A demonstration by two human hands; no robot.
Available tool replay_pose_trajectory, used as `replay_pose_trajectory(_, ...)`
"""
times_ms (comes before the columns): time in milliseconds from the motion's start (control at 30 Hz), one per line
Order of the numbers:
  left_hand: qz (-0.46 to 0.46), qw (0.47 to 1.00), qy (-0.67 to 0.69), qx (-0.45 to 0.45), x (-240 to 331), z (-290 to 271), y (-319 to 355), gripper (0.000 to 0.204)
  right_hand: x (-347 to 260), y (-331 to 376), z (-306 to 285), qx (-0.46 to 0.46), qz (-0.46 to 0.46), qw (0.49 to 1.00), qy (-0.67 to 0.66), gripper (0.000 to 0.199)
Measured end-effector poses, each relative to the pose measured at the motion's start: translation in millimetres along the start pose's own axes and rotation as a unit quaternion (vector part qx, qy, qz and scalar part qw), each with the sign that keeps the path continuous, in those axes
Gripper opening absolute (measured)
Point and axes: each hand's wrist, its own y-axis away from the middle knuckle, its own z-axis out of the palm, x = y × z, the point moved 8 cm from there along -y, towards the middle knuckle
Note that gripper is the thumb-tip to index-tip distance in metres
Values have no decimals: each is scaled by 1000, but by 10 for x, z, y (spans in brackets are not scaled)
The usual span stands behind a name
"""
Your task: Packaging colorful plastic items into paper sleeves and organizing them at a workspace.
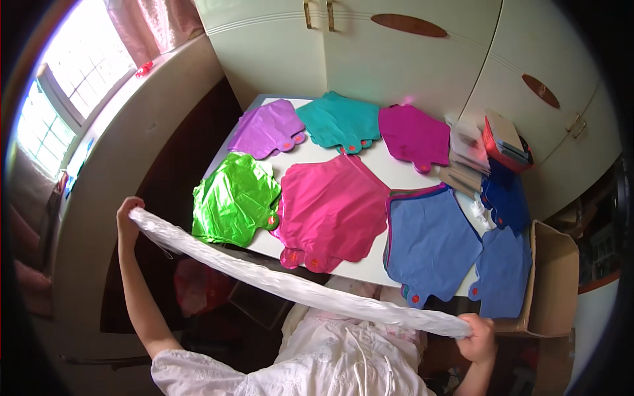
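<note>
A long white hank of thin strands (277, 280) is stretched across in front of me, above the near edge of the table, sagging slightly. My left hand (129, 214) is closed round its far-left end, with the arm held out. At the lower right, my right hand (478, 338) grips the other end. A few loose strands hang near the left end. Behind the hank lie flat, shiny sheets like uninflated foil balloons: a green one (234, 198), a large pink stack (333, 208) and a blue stack (429, 237). Neither hand touches them.
On the white table (257, 244), purple (267, 129), teal (338, 122) and magenta (415, 135) sheets lie along the back. A red bin (507, 146) stands at the right rear, an open cardboard box (555, 277) at the right. Cabinets (396, 59) rise behind.
</note>
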Motion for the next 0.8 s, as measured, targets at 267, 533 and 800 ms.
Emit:
replay_pose_trajectory(267, 33, 996, -45, 76, -514, 481, -933, 27, 339, 324, -770, 152, 136, 976, 80, 25)
replay_pose_trajectory(533, -224, 797, 542, -144, -1953, 1284, -1144, 33, 1078, 1175, -1732, 332, 239, 907, 101, 26)
replay_pose_trajectory(800, -15, 984, 136, -111, -1823, 1702, -1465, 34, 2145, 1206, -2366, 426, 220, 878, -9, 7)
